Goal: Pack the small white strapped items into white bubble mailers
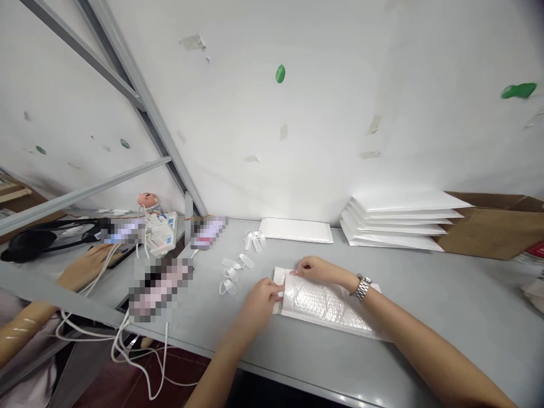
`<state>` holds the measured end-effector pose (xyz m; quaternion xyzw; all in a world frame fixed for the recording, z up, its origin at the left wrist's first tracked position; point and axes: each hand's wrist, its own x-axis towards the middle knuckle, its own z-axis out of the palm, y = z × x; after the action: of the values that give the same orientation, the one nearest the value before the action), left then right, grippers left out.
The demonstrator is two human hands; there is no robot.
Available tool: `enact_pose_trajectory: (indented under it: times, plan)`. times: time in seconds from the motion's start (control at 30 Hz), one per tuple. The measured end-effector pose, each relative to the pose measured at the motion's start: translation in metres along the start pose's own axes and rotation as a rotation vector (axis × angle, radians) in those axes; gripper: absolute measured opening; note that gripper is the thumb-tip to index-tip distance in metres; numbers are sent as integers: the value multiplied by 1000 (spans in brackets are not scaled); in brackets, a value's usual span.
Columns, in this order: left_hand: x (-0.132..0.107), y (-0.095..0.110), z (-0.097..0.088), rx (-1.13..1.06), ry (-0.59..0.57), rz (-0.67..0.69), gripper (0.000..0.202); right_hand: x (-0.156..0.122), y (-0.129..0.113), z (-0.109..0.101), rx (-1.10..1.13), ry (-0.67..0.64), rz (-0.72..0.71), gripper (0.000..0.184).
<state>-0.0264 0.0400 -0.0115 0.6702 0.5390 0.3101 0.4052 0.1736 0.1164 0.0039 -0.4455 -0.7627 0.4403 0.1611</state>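
A white bubble mailer [327, 300] lies flat on the grey table in front of me, its shiny padded surface facing up. At its left end, my left hand [260, 300] is closed with thumb and forefinger at the open end and flap. My right hand [317, 268] pinches the upper edge near the same end, and its wrist wears a metal-band watch [361, 287]. The mailer's right end is partly covered by my right forearm. Whether anything is inside the mailer cannot be seen. Left of it lie several small white pieces with loops [229, 287].
A flat white mailer [296, 230] lies by the wall. A stack of white mailers [399, 224] stands at right, beside a brown cardboard box [497, 226]. Left are a metal frame post [140, 102], a power strip [165, 235], hanging white cables and another person's hand [87, 263].
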Motion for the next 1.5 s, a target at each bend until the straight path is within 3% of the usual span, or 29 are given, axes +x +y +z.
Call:
enact_pose_trajectory:
  times: [0.07,0.1,0.2,0.3,0.47,0.7,0.87,0.97,1.07,1.13,1.23,1.33,1.5]
  plan:
    - [1,3,-1,33,7,-10,33,-4,-2,-6,41,-121,41,46]
    - [1,5,-1,48,10,-10,34,-5,-4,-7,73,-115,51,47]
    - [-2,16,-2,21,68,22,37,-7,-13,-4,142,67,84,45]
    - [-8,26,-3,-155,194,20,35,-9,-25,0,116,219,84,42]
    - [-13,36,-1,-403,304,-43,37,-15,-46,0,89,332,4,40]
    - [-20,44,13,-190,417,-59,41,-24,-58,13,-9,467,-129,37]
    - [-26,55,9,82,265,-43,34,-28,-60,15,-69,452,-204,36]
    - [-32,48,-2,170,354,99,29,-28,-59,10,-136,430,-194,35]
    - [-38,29,-24,338,696,203,29,-27,-58,5,-151,388,-148,35]
    - [-40,11,-42,472,889,92,32,-25,-56,3,-143,365,-121,35]
    - [-40,-14,-62,508,796,-64,33,-22,-52,5,-141,342,-98,34]
    - [-36,-30,-67,441,727,-111,28,-20,-48,8,-147,331,-85,34]
    - [-38,-25,-61,349,787,-138,24,-17,-41,10,-160,317,-78,36]
